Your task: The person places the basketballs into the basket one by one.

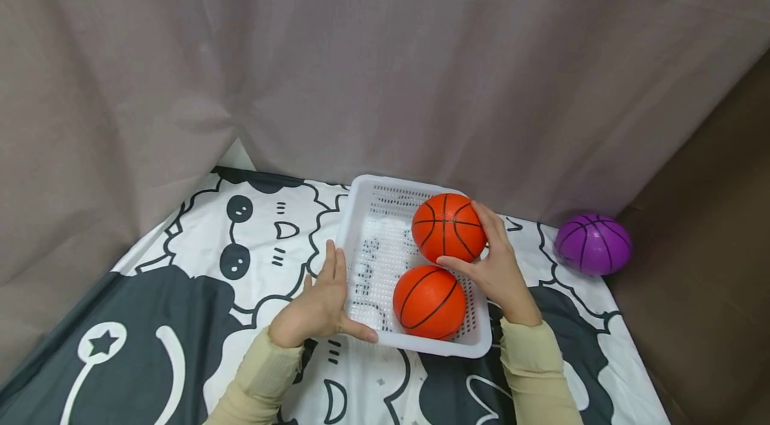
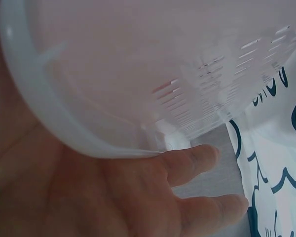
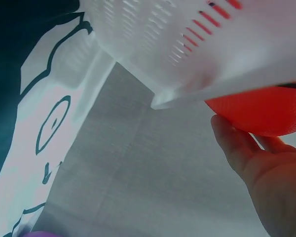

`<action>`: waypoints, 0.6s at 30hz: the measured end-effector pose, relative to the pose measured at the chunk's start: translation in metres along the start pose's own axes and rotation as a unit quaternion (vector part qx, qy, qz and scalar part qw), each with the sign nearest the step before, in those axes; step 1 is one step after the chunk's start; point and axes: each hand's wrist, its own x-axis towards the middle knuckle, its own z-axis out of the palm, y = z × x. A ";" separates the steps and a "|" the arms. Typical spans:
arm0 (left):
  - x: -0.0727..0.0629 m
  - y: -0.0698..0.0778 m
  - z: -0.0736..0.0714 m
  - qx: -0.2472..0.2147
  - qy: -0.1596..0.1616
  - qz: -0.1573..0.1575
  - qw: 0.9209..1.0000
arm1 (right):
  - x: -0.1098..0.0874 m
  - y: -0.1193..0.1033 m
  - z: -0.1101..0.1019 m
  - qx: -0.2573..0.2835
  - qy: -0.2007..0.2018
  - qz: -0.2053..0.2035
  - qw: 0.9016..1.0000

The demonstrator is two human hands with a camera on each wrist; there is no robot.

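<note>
A white perforated plastic basket [image 1: 421, 343] sits on the patterned cloth, with two orange toy basketballs in view at its right side. My right hand [image 1: 502, 274] grips the far basketball [image 1: 446, 228], thumb on its near side and fingers round its right side. In the right wrist view, those fingers press against the ball [image 3: 266, 111] just beyond the basket's rim. The near basketball [image 1: 428, 305] lies inside, close to the front right corner. At the basket's left side, my left hand [image 1: 319, 308] has its fingers extended along the wall and its thumb by the front rim.
To the right, a purple toy basketball [image 1: 592, 244] rests at the cloth's right edge. The black, white and grey cartoon cloth [image 1: 265, 231] covers the surface. A grey-brown curtain [image 1: 385, 64] hangs behind, and a dark brown surface [image 1: 710, 264] borders the right.
</note>
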 end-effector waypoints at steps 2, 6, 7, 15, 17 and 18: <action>0.000 0.000 0.000 0.000 -0.001 0.000 1.000 | 0.002 0.002 0.002 -0.001 -0.011 0.002 1.000; 0.000 0.000 0.000 0.001 -0.001 -0.001 1.000 | 0.006 0.005 0.006 0.003 -0.029 0.011 1.000; 0.000 0.000 0.000 0.003 -0.001 -0.001 1.000 | 0.007 0.006 0.007 0.003 -0.033 0.014 0.999; 0.000 0.000 -0.001 0.011 -0.005 -0.005 1.000 | 0.014 0.007 0.010 0.001 -0.052 0.030 0.998; -0.001 0.000 -0.001 0.008 -0.003 -0.004 1.000 | 0.016 0.008 0.011 -0.003 -0.056 0.034 0.998; -0.001 0.001 -0.001 0.007 -0.003 -0.003 1.000 | 0.016 0.008 0.011 -0.005 -0.057 0.036 0.998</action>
